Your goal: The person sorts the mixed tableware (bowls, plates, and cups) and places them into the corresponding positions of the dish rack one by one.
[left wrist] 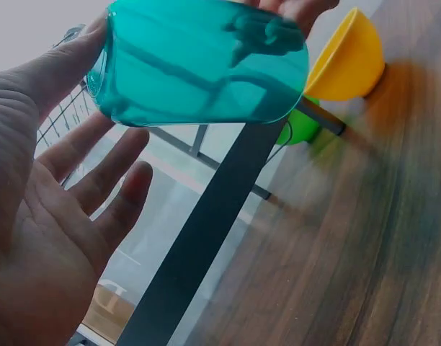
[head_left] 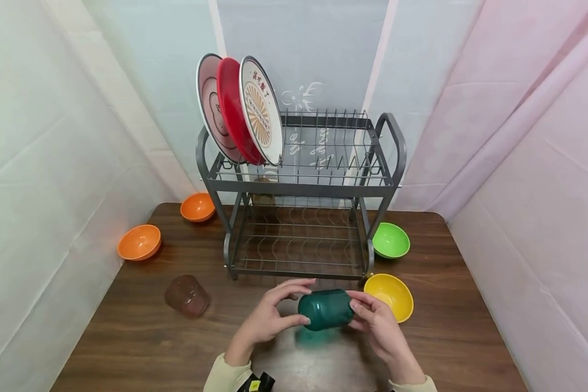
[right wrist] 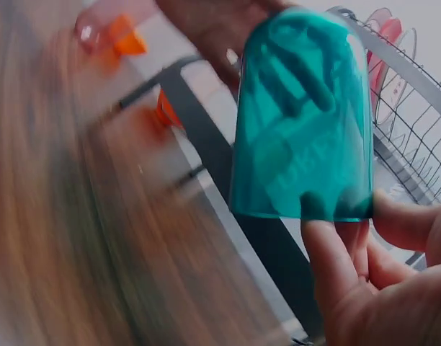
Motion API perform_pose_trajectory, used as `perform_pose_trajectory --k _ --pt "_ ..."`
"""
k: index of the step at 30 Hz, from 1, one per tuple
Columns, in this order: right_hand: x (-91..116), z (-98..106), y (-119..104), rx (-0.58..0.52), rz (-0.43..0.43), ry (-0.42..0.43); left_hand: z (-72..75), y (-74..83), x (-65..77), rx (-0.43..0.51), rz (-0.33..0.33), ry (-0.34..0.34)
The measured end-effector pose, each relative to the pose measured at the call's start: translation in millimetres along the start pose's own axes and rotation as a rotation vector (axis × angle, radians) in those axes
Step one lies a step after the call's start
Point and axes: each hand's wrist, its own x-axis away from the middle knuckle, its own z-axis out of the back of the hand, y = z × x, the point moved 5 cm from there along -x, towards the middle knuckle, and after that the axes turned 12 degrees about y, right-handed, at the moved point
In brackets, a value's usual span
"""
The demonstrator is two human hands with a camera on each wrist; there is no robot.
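Observation:
A see-through teal cup [head_left: 325,309] lies on its side in the air above the front of the table, held between both hands. My left hand [head_left: 270,314] grips its rounded base end with thumb and fingers; in the left wrist view the lower fingers of that hand [left wrist: 69,180] are spread free of the cup [left wrist: 206,65]. At the rim, my right hand [head_left: 379,326] pinches the cup's wall. The right wrist view shows fingertips [right wrist: 325,245] of that hand through the teal wall at the rim.
A two-tier dish rack [head_left: 299,190] stands behind, with plates [head_left: 262,111] upright at its upper left. Orange bowls [head_left: 139,242] and a brown see-through cup [head_left: 187,295] are to the left. Green [head_left: 391,240] and yellow bowls [head_left: 389,296] are to the right. Pale curtains enclose the table.

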Motion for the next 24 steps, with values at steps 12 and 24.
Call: perform_pose_trajectory --k 12,24 --pt "5.8 -19.2 20.9 -0.377 -0.236 -0.104 5.1 37.5 -12.6 0.029 -0.079 0.020" --pt "7.2 -34.9 27.8 -0.528 -0.319 -0.295 -7.5 12.3 -10.9 -0.097 -0.107 0.011"
